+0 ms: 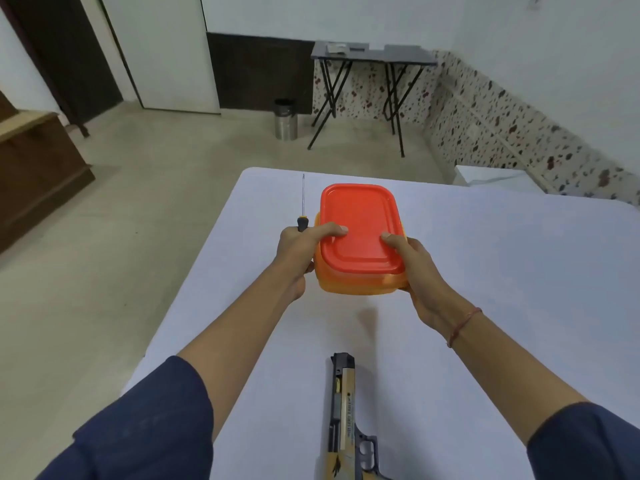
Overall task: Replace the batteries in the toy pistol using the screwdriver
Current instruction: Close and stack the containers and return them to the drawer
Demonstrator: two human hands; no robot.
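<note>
Head view, both hands on the box. My left hand (301, 251) and right hand (415, 261) each clamp one near corner of the orange box (349, 282), thumbs pressed flat on its red lid (360, 226), fingers curled round the sides; the lid sits closed. A shadow on the table (485, 306) beneath suggests the box is held just clear of the surface.

I judge the step to be opening the box, presumably for fresh batteries, though its contents cannot be seen. To do it well I would set the box down, hold the body with one hand and peel the lid up from a corner with the other; prising it in mid-air risks tipping out whatever is inside.

The screwdriver (303, 199) lies just left of the box, shaft pointing far, its handle end hidden behind my left hand; whether they touch I cannot tell, and a careless pull could knock it off the left edge. The pistol (341, 410) lies at the near edge, muzzle pointing far, well apart from the box.

Beyond the table stand a steel bin (285, 119) and folding tables (374, 57) by the far wall, and a wooden cabinet (38, 161) at left; none of these obstructs the work.
</note>
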